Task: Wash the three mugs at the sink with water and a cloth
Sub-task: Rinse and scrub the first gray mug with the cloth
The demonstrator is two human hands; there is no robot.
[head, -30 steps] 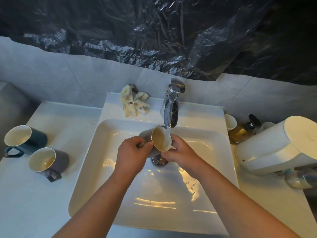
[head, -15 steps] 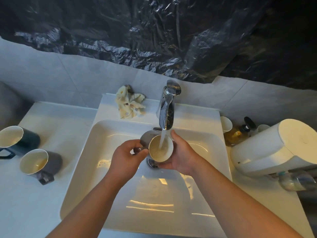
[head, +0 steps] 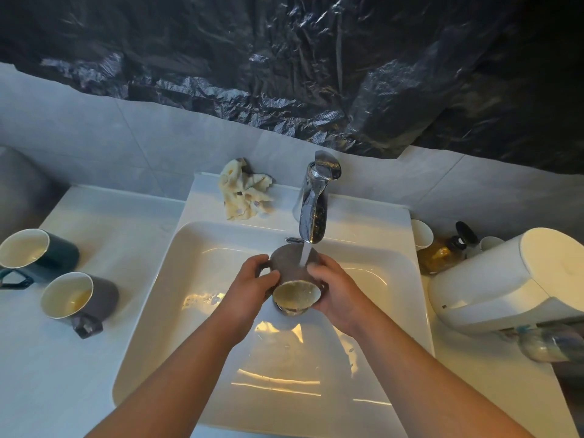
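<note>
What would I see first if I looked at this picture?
The left hand and right hand hold a grey mug over the middle of the sink, with water from the tap pouring onto its side. A green mug and a second grey mug wait on the counter at the left, and crinkly black plastic hangs across the top.

- Crinkled, glossy black plastic sheeting (head: 316, 58) covers the wall from 10 to 2 o'clock.
- Grey wall tiles (head: 126, 143) run below it.
- White countertop (head: 104, 222) lies at 9 o'clock.
- At 3 o'clock an amber pump bottle (head: 442, 252) stands just beside a small white cup (head: 420, 233).
- A white plastic appliance (head: 521, 279) lies tilted near 3 o'clock.
- A blurred clear plastic bottle (head: 553, 343) sits at 4 o'clock.
</note>
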